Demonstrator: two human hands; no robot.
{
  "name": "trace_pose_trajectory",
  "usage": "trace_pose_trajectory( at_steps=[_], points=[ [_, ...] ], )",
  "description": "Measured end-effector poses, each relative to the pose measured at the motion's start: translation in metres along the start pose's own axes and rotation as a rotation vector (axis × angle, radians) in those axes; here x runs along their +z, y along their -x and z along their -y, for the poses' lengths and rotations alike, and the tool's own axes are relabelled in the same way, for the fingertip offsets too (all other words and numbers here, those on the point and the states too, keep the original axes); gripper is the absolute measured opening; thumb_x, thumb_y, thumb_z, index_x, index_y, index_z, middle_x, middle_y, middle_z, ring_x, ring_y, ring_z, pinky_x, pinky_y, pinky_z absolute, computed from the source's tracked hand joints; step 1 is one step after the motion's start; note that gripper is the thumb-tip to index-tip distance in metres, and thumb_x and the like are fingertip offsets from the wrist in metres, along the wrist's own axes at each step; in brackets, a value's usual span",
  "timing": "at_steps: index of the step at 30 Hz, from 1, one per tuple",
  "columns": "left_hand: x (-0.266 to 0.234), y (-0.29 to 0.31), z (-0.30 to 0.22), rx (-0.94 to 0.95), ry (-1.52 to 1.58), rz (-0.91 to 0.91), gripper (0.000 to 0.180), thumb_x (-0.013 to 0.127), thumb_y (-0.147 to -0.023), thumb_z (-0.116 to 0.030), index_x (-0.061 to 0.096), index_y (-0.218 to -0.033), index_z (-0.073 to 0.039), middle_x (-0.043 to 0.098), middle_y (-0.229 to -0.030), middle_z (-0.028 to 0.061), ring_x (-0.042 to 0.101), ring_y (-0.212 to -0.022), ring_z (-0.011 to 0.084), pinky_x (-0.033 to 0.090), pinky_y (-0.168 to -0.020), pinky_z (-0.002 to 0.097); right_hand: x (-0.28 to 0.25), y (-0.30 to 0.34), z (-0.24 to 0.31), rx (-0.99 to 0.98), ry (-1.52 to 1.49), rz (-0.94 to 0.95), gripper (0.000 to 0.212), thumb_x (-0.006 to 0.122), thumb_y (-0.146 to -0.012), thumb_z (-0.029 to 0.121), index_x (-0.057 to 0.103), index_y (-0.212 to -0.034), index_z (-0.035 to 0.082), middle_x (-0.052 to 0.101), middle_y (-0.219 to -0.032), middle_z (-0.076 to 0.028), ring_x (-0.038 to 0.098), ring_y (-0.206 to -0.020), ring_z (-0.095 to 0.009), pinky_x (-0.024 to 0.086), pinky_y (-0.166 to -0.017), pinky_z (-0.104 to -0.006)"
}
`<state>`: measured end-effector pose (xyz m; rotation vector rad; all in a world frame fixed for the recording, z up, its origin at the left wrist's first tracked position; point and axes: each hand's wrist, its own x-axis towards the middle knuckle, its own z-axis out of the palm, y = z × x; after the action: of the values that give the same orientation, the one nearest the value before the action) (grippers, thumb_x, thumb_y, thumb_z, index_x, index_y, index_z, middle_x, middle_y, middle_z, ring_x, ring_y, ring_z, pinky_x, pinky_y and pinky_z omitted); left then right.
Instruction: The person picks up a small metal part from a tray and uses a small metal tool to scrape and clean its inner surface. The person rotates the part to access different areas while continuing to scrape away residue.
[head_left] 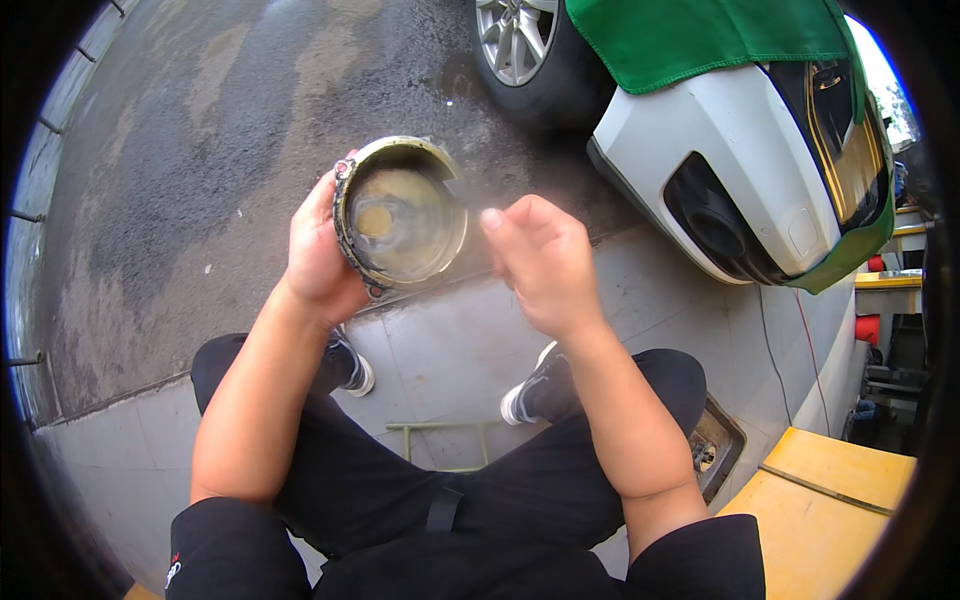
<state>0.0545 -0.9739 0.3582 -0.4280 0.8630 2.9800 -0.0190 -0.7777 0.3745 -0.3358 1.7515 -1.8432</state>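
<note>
My left hand (325,250) is closed around the side of a round, cup-shaped part (405,225). The part has a pale metal-coloured wall, a dark dirty outer edge and small lugs with holes; its hollow inside faces up towards me. At its right rim, my right hand (545,255) is closed in a pinch. A thin grey blade-like piece (462,192) sticks out from those fingers over the rim. It is smeared by motion, so its exact kind and whether it touches the rim cannot be told.
A white car front (715,165) with a green cover (700,40) and a wheel (515,45) stands at the upper right. A yellow box-like piece (820,500) lies at the lower right, near a dark tray (735,430). A green metal frame (440,427) is between my legs.
</note>
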Motion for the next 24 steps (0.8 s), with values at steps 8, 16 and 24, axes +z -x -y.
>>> trace_pose_trajectory(
  at_steps=[8,16,24],
  points=[
    [-0.0077,0.0023,0.0023,0.097,0.052,0.015,0.05,0.032,-0.107,-0.038,0.058,-0.131,-0.003,0.066,-0.125,0.0147,0.067,-0.11,0.0272,0.055,-0.096,0.0426,0.0017,0.0086,-0.0072,-0.194,0.352,-0.007,0.027,0.068,-0.098,0.023,0.058,-0.079,0.006,0.055,-0.068,0.005,0.047,-0.064,-0.003,0.038,-0.058,-0.0225],
    [-0.0085,0.0005,0.003,0.185,-0.071,-0.062,0.043,0.036,-0.108,-0.034,0.061,-0.124,-0.002,0.068,-0.117,0.0125,0.068,-0.104,0.0241,0.057,-0.092,0.0405,0.002,0.0063,-0.0051,-0.129,0.298,-0.019,0.028,0.068,-0.098,0.022,0.058,-0.078,0.005,0.056,-0.07,0.005,0.047,-0.066,-0.004,0.04,-0.06,-0.0241],
    [-0.0096,-0.0013,0.003,0.174,-0.051,-0.124,0.04,0.036,-0.107,-0.03,0.062,-0.119,-0.002,0.069,-0.111,0.0115,0.068,-0.099,0.0225,0.057,-0.089,0.0389,0.0006,0.0078,-0.0041,-0.122,0.345,-0.038,0.03,0.067,-0.098,0.021,0.056,-0.076,0.003,0.055,-0.068,0.003,0.047,-0.066,-0.006,0.041,-0.061,-0.0258]
  ],
)
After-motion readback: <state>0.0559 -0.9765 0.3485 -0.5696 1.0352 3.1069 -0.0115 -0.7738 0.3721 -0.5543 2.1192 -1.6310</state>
